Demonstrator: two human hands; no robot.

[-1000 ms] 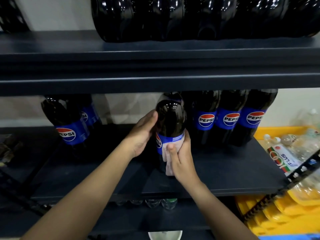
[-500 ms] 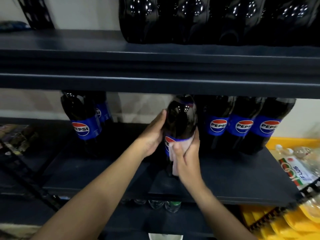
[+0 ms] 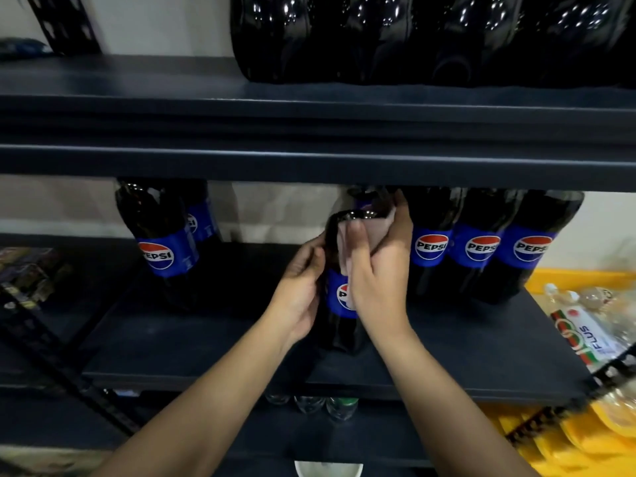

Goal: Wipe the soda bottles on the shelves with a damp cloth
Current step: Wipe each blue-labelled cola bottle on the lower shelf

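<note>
Centre of frame: Pepsi bottle [image 3: 339, 297] stands on the middle shelf [image 3: 206, 342], pulled forward of the row. Left hand [image 3: 299, 294] grips its left side around label height, fingers curled round the body. Right hand [image 3: 378, 270] holds a pale cloth [image 3: 373, 232] wrapped over the bottle's shoulder, fingers curled around cloth and bottle, thumb across the front. Blue label partly hidden by the right hand.

Right of it, three more Pepsi bottles [image 3: 481, 246] in a row, labels facing out, just beside the right hand. Left of centre, two Pepsi bottles [image 3: 158, 242] one behind the other, well apart from the held one.

Upper shelf [image 3: 137, 108] across the top carries dark bottle bases [image 3: 413, 39], upper right. Lower right: yellow crate [image 3: 585, 280] with clear bottles [image 3: 592, 325], one labelled "PLUS". Bottle caps [image 3: 340, 406] visible under the middle shelf edge. White rim [image 3: 328, 469] at bottom centre, can't tell what it is.
</note>
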